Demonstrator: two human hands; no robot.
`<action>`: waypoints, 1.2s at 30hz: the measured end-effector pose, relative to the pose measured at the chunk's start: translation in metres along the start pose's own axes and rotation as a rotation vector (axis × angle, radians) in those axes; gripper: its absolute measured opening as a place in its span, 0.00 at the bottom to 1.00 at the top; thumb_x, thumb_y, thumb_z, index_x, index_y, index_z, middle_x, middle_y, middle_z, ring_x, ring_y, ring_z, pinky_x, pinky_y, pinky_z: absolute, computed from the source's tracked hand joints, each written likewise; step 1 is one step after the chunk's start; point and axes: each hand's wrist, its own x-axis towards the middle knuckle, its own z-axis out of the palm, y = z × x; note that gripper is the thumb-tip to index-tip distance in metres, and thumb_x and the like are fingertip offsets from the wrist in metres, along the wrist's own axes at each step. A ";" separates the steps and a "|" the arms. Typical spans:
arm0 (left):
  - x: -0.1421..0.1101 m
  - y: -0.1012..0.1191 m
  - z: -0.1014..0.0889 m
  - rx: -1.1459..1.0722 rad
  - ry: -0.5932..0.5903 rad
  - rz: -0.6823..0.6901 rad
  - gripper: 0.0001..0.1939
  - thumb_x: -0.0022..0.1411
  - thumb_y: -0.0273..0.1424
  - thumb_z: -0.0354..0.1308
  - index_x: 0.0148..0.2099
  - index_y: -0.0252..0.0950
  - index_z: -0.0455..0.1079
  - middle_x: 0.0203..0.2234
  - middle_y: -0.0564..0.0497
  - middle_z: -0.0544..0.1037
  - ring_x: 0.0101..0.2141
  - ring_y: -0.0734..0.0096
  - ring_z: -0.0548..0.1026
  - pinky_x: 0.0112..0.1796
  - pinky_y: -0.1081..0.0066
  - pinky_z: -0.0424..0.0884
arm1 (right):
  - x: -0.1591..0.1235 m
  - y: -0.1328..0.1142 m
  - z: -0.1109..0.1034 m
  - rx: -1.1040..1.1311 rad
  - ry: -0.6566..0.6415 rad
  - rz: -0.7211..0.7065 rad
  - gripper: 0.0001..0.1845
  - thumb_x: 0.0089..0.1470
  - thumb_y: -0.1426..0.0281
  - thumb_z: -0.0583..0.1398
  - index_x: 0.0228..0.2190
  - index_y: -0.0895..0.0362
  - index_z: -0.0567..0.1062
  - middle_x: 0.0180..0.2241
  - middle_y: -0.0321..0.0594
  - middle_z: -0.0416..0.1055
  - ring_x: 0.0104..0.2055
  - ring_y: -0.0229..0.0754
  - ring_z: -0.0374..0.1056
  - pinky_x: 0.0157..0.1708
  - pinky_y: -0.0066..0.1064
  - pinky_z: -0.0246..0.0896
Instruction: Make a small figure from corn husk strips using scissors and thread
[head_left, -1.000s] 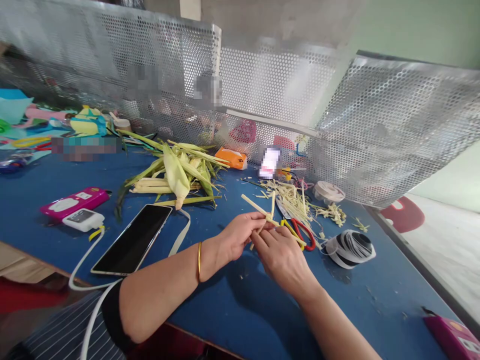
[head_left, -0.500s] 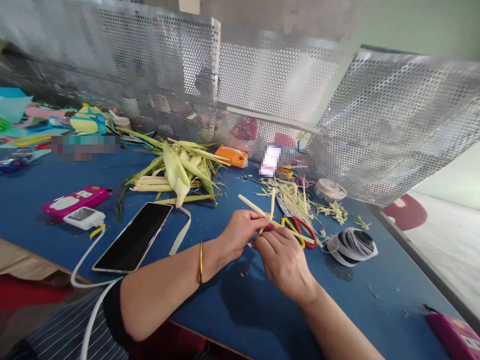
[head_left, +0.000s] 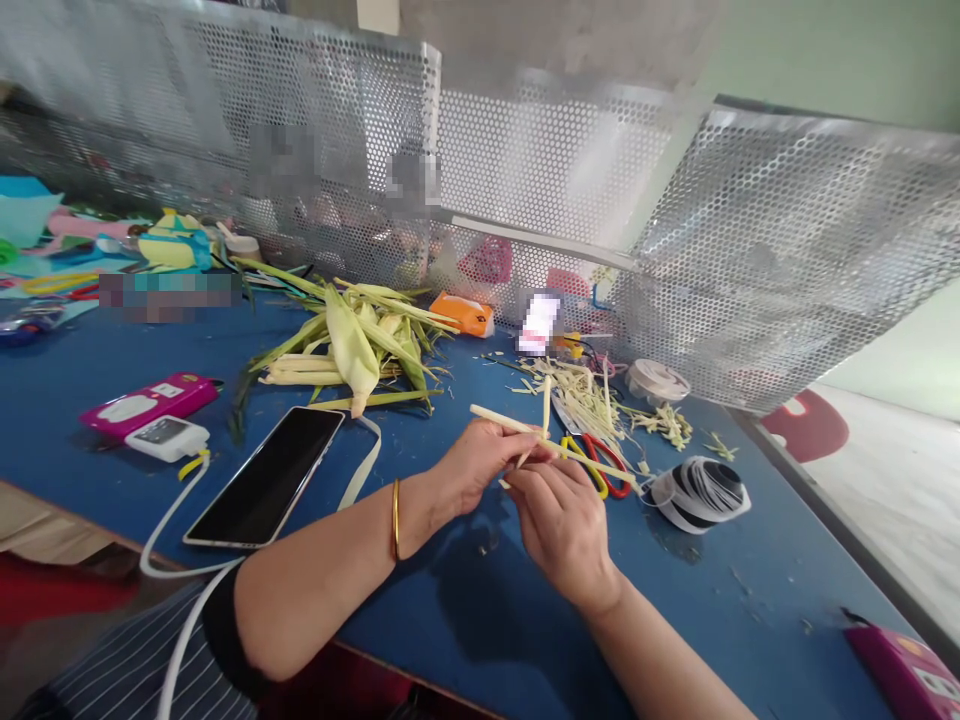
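Two pale corn husk strips [head_left: 600,467] cross each other above the table. Pinched at the crossing, they sit between the thumb and fingers of my left hand [head_left: 480,460]. Close beside it, my right hand [head_left: 561,525] has its fingers bent and pressed together at the lower end of the upright strip; its fingertips are partly hidden. Behind the hands lie scissors [head_left: 619,483] with red and yellow handles, their blades towards a heap of shredded husk [head_left: 589,395]. A spool of black and white thread [head_left: 699,495] stands to the right.
Corn husks [head_left: 352,350] are piled at the back left, near an orange packet [head_left: 463,314]. On the left lie a large black-screened phone [head_left: 266,478], a magenta power bank [head_left: 150,400] and a white cable [head_left: 150,550]. A perforated metal screen [head_left: 540,150] stands along the back edge.
The long crosswise strip has tilted slightly, its left end lower. My right hand has shifted a little left and down along the strips. My left hand keeps its pinch.
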 end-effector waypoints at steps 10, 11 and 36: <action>0.004 0.005 -0.009 0.108 -0.082 0.036 0.09 0.49 0.30 0.66 0.33 0.30 0.79 0.31 0.43 0.81 0.35 0.68 0.76 0.39 0.71 0.68 | -0.002 0.000 -0.003 0.004 0.012 0.057 0.07 0.61 0.77 0.54 0.32 0.56 0.70 0.27 0.40 0.74 0.30 0.41 0.70 0.37 0.35 0.60; 0.004 0.005 -0.008 0.108 -0.080 0.036 0.09 0.49 0.30 0.66 0.33 0.30 0.79 0.31 0.43 0.81 0.34 0.68 0.76 0.39 0.71 0.68 | -0.001 0.000 -0.003 0.003 0.012 0.059 0.07 0.61 0.77 0.54 0.32 0.56 0.70 0.27 0.40 0.74 0.30 0.41 0.70 0.36 0.35 0.60; 0.004 0.013 -0.008 0.120 0.054 0.012 0.07 0.53 0.27 0.62 0.36 0.31 0.76 0.29 0.46 0.80 0.30 0.70 0.77 0.30 0.73 0.70 | 0.000 0.033 -0.018 -0.384 -0.129 0.280 0.11 0.65 0.67 0.53 0.33 0.56 0.72 0.28 0.41 0.73 0.31 0.46 0.67 0.41 0.38 0.53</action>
